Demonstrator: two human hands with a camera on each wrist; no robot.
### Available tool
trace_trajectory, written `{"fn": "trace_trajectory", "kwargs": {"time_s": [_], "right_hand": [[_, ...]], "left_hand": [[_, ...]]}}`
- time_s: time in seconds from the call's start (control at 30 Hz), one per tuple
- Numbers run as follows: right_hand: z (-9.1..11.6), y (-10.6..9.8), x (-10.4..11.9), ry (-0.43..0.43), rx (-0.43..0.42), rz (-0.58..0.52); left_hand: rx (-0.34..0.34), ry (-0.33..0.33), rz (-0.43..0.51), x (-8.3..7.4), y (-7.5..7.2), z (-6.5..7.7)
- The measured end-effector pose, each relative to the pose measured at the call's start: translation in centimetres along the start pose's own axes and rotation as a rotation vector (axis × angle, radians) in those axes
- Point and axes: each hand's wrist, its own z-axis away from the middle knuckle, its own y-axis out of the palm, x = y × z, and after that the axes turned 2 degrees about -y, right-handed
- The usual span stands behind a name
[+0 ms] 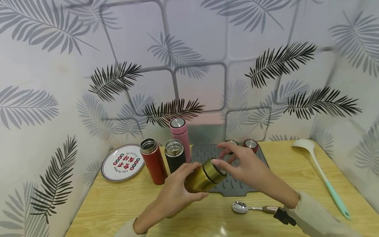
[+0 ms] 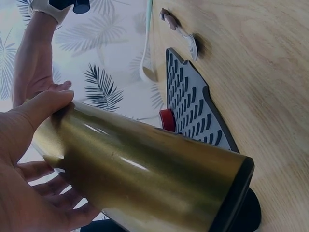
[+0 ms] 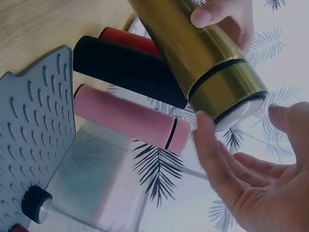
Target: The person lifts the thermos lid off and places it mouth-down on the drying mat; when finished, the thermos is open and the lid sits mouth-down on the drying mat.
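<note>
My left hand [image 1: 177, 187] grips a gold thermos bottle [image 1: 202, 177] round its body, tilted with its lid toward the right. My right hand [image 3: 260, 169] is spread around the lid [image 3: 229, 94], a fingertip right at its side and the thumb standing off its end. A dark ring marks the seam between lid and body. Behind the bottle stand a lidless red thermos [image 1: 154, 164], a lidless black thermos [image 1: 175, 154] and a pink thermos [image 1: 180, 135] with its lid on.
A grey ridged mat [image 1: 204, 151] lies at the back, with a red lid [image 1: 251, 144] and a black lid [image 3: 37, 204] on it. A plate [image 1: 121, 163] leans at the left. Toward the right lie a spoon [image 1: 240, 207] and a ladle [image 1: 322, 174]. Patterned walls surround the wooden table [image 1: 106, 210].
</note>
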Motion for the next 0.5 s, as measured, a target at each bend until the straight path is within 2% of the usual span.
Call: {"fn": "trace_trajectory", "kwargs": {"time_s": [0.13, 0.33, 0.5], "right_hand": [[-0.06, 0.37, 0.36, 0.025, 0.062, -0.002], [0.14, 0.67, 0.51, 0.1, 0.127, -0.164], [0.2, 0.76, 0.08, 0.055, 0.152, -0.212]], "left_hand": [[0.01, 0.002, -0.01, -0.16, -0.24, -0.01], [0.012, -0.009, -0.032, -0.17, -0.29, 0.06], [0.012, -0.006, -0.039, 0.08, -0.22, 0.14]]}}
